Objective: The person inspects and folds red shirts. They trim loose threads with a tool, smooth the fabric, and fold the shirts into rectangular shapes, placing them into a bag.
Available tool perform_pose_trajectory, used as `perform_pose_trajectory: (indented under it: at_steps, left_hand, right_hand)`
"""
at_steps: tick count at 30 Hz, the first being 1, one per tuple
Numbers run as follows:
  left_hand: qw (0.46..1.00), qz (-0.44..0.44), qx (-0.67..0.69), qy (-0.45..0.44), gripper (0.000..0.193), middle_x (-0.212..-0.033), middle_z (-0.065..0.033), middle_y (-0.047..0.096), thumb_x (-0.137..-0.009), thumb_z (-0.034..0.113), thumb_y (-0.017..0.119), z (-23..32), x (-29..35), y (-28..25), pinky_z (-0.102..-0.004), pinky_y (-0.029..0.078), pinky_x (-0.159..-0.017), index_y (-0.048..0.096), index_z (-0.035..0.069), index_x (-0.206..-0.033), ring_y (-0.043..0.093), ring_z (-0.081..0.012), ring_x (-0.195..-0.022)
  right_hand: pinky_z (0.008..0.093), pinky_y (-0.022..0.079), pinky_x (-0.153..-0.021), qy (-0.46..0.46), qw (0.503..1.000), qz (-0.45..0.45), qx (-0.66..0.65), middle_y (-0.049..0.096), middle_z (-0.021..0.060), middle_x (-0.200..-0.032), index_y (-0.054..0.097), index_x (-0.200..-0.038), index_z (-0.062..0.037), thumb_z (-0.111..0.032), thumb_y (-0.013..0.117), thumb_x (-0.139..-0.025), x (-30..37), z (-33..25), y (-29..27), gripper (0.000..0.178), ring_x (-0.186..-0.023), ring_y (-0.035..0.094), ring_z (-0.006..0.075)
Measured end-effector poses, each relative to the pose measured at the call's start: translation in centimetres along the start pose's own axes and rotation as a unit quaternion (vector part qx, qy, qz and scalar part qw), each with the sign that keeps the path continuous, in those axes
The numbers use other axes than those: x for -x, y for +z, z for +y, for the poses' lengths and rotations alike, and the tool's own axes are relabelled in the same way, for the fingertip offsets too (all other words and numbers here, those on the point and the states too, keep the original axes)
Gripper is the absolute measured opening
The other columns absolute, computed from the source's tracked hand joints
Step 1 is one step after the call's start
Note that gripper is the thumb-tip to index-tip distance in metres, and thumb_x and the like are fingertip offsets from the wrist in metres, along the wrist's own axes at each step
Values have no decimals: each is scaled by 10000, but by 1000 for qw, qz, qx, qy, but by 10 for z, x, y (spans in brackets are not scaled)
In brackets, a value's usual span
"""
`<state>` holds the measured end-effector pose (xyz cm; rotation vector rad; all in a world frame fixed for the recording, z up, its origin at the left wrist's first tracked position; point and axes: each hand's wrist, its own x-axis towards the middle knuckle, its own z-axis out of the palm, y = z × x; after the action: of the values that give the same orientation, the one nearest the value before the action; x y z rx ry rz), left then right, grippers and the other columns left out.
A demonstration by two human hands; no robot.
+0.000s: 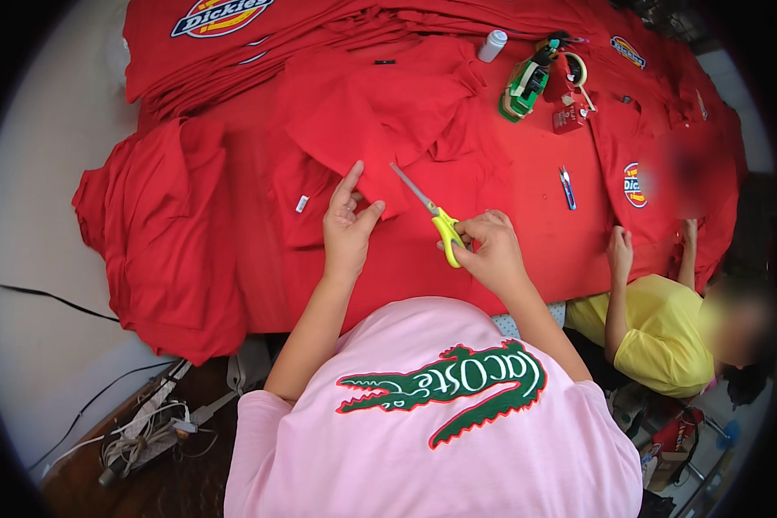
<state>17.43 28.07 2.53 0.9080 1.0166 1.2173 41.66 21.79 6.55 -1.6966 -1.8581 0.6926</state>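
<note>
A red garment lies loosely folded on the table in front of me, one of its edges raised toward me. At that edge my left hand holds the cloth, index finger and thumb along it. In my right hand is a pair of scissors with yellow-green handles. The blades are close together and point up and left, their tips near the garment. A small white label shows on the red cloth left of my left hand.
A red garment pile hangs over the left edge; stacked red garments lie behind. A white bottle, green tape dispenser, tape roll and blue snips are right of centre. A person in yellow handles a garment at right.
</note>
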Motion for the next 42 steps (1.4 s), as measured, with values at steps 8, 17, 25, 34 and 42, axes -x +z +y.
perform_pose_trajectory:
  at_steps: [8,17,25,34,42]
  left_hand:
    - [993,-35,-46,104,788,-1482,-69,444,-857,-195,663,22,-12,13,-266,603,-917,454,36,-1582,585,-127,-1185]
    - [991,-72,-60,93,823,-1448,-92,517,-901,-200,621,19,-11,8,-301,585,-1022,341,45,-1636,588,-157,-1263]
    - [993,-83,-49,72,886,-1289,-106,634,-916,-190,643,11,-13,0,-291,601,-982,256,66,-1671,651,-134,-1126]
    - [997,-23,-21,68,798,-1300,-65,625,-913,-148,695,13,-15,4,-271,577,-973,372,21,-1623,616,-96,-1093]
    - [996,-57,-12,70,829,-1494,-90,483,-894,-194,659,10,-12,6,-283,604,-948,354,21,-1633,635,-133,-1121]
  right_hand:
    - [425,477,-767,-34,997,7,67,667,89,-824,733,-1012,-19,-336,857,-750,-5,-20,-3,429,-771,642,277]
    - [406,443,-693,-48,998,19,33,637,81,-788,707,-978,-21,-257,860,-737,-8,-20,12,370,-727,617,264]
    - [400,447,-682,-25,999,-9,32,647,82,-720,710,-898,-35,-255,874,-728,-14,-19,14,323,-634,589,271]
    - [409,416,-666,3,1000,-20,8,644,82,-689,696,-842,-45,-266,869,-754,-8,-10,17,294,-608,563,279]
    - [421,403,-700,-16,999,3,27,627,87,-722,685,-849,-34,-315,843,-759,-19,-27,11,334,-694,611,288]
